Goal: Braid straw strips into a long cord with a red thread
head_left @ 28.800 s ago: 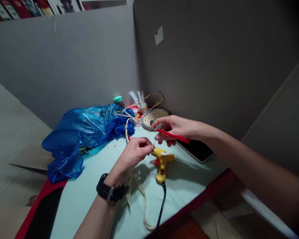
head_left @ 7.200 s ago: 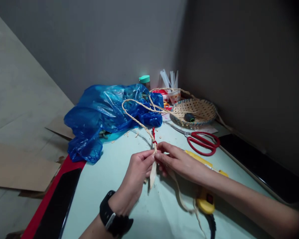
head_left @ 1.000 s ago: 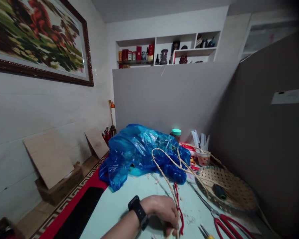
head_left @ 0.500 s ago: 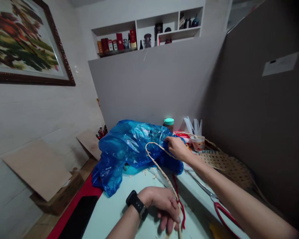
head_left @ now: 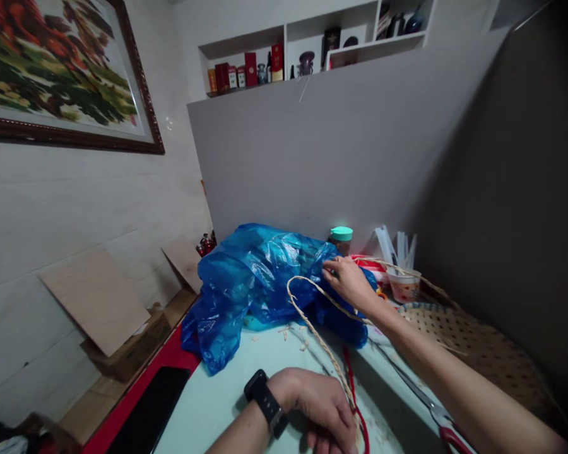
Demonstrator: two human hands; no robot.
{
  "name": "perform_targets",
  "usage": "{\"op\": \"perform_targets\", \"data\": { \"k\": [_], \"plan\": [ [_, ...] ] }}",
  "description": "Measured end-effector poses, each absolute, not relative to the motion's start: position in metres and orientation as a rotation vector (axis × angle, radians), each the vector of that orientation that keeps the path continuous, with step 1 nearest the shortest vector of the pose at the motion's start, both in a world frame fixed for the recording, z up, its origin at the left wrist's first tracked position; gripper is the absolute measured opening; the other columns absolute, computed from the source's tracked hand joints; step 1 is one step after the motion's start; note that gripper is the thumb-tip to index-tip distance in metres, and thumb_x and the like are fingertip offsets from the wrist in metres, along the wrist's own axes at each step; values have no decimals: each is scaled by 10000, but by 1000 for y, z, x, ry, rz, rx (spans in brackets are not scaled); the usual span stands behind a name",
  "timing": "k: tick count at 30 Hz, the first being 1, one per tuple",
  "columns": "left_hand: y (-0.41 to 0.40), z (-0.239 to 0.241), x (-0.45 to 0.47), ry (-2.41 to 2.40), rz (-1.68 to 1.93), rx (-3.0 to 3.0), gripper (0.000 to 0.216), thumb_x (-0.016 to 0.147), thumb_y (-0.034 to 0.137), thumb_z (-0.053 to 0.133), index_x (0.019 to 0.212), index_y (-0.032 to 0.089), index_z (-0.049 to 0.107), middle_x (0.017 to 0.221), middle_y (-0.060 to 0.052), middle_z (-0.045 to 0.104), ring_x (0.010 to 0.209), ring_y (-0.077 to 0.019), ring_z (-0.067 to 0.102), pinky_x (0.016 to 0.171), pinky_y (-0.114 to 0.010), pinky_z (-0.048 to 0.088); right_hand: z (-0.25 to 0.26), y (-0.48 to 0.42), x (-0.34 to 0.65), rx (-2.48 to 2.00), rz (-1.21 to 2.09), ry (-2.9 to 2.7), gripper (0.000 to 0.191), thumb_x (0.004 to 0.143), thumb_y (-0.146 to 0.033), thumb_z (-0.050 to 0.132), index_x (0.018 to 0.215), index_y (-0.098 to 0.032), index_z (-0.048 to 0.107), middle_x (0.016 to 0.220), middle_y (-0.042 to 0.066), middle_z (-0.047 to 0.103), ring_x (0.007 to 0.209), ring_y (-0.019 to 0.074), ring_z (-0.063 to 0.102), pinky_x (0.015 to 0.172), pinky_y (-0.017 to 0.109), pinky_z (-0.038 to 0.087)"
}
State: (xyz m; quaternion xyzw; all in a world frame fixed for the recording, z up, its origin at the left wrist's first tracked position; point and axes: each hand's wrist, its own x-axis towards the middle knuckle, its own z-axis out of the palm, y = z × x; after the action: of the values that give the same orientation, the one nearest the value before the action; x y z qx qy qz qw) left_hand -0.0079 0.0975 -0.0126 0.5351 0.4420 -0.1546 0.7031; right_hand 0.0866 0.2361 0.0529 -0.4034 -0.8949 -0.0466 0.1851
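Observation:
My left hand (head_left: 319, 407), with a black watch (head_left: 266, 403) on its wrist, is closed around a braided straw cord (head_left: 318, 334) low over the table. The cord rises from that hand, loops in front of a crumpled blue plastic bag (head_left: 260, 271) and passes behind my right forearm. A red cord (head_left: 350, 372) lies beside the braid near my left fingers. At the bag's right side is my right hand (head_left: 348, 277), its fingers curled in against the plastic. What its fingertips pinch, if anything, is hidden.
Red-handled scissors (head_left: 423, 394) lie under my right forearm. A woven basket (head_left: 473, 353), a cup of plastic strips (head_left: 404, 284) and a green-lidded jar (head_left: 341, 236) stand at the right and back. A black phone-like slab (head_left: 149, 410) lies at the left edge. A grey panel (head_left: 322, 157) closes off the back.
The view has swung a little to the left, so everything sits further right in it. My right fingers have shifted slightly at the bag. My left hand still grips the braided cord.

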Motion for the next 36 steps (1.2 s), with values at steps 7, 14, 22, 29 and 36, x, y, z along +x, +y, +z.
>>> {"op": "perform_targets", "data": {
  "k": [7,14,22,29,36],
  "plan": [
    [92,-1,-11,935,-372,1200,185,831,150,548,654,159,602,523,28,615,467,-130,605,456,-215,456,35,236,96,-1077,-21,-2557,218,910,-311,546,1027,-137,608,970,43,640,824,147,625,732,334,529],
    [44,41,14,1498,-217,2297,122,708,263,645,675,146,656,738,-112,683,862,-294,639,790,-393,474,12,214,109,-905,49,-2540,141,920,-214,513,899,-133,627,985,43,643,904,157,606,807,357,497],
    [83,76,4,1816,521,2476,230,848,211,466,880,176,691,897,-105,691,843,-237,625,755,-334,463,-2,196,115,-869,145,-2480,340,817,-43,425,1050,-125,660,1143,148,641,1054,242,570,929,376,422],
    [149,52,-30,2023,632,2356,241,879,257,460,935,237,694,1225,-58,607,1055,-270,528,888,-417,415,6,198,119,-883,265,-2446,377,851,-23,378,1066,-163,654,1061,79,692,970,171,636,832,265,477],
    [155,47,-35,1969,729,2403,174,862,220,495,813,174,656,1012,-82,657,979,-226,545,936,-360,381,25,222,110,-1159,94,-2353,235,923,-285,526,1097,-145,597,1037,54,646,910,169,629,810,377,512]
  ]
}}
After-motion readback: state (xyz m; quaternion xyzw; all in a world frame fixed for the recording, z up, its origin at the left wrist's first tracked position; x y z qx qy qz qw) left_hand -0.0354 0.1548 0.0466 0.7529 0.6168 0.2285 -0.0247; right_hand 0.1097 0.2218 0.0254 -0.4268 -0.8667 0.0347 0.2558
